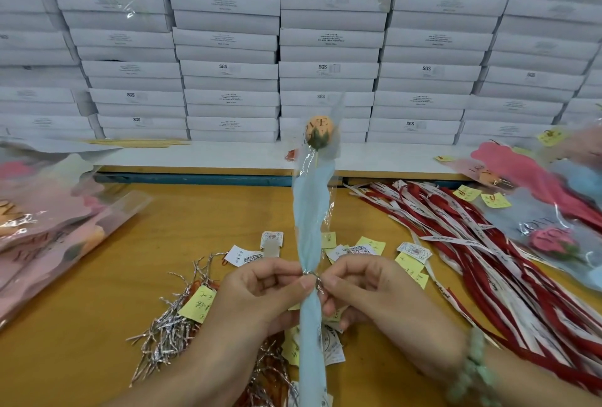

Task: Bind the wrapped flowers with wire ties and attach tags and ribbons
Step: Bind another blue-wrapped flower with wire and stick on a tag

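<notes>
Head view: wrapped flower (314, 211) was held upright over worktop (163, 227).
Done: wire tie (311, 273) sat round wrapper neck, apparently mid-twist.
Left: tag and ribbon not yet attached.
Left hand (260, 292) fingers gripped wrapper at tie; right hand (368, 289) fingers pinched tie ends.
Look: pale-blue paper, clear sleeve, orange bud on top.
Spare tags (413, 250) and ribbons (488, 243) lay nearby.

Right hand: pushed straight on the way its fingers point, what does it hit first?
The right hand points left, fingertips on the wire tie round the wrapped flower. Straight on, it would press into that stem first, then probably the left hand on the other side.
</notes>
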Demonstrator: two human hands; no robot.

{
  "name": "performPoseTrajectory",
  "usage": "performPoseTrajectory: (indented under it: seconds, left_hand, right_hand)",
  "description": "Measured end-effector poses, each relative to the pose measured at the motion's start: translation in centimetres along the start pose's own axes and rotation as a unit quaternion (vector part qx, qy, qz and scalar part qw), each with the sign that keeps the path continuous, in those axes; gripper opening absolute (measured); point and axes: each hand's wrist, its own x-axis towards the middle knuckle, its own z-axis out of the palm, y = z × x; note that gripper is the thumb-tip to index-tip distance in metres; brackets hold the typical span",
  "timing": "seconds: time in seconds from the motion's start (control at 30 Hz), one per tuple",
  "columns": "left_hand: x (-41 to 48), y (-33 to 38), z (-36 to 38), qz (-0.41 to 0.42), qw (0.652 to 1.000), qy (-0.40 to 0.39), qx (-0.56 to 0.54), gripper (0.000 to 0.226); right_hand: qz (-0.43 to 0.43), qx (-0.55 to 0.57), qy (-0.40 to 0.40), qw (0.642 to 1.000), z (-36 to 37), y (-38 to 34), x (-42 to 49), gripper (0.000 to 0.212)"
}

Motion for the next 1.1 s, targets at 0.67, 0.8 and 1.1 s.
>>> performPoseTrajectory:
  seconds: [0.67, 0.8, 1.1]
  left_hand:
    - [1.0, -0.9, -0.8, 0.01, 0.998, -0.02, 0.062, 0.041]
    - [1.0, -0.4, -0.5, -0.018, 0.995, -0.076, 0.056, 0.035]
    - [1.3, -0.5, -0.8, -0.025, 0.995, -0.093, 0.02, 0.05]
  right_hand:
    - [0.038, -0.068, -0.022, 0.997, 0.7, -0.1, -0.5, 0.011]
    - [0.044, -0.073, -0.035, 0.996, 0.5, -0.1, -0.4, 0.004]
    - [0.026, -0.233, -0.078, 0.969, -0.5, -1.6, -0.2, 0.017]
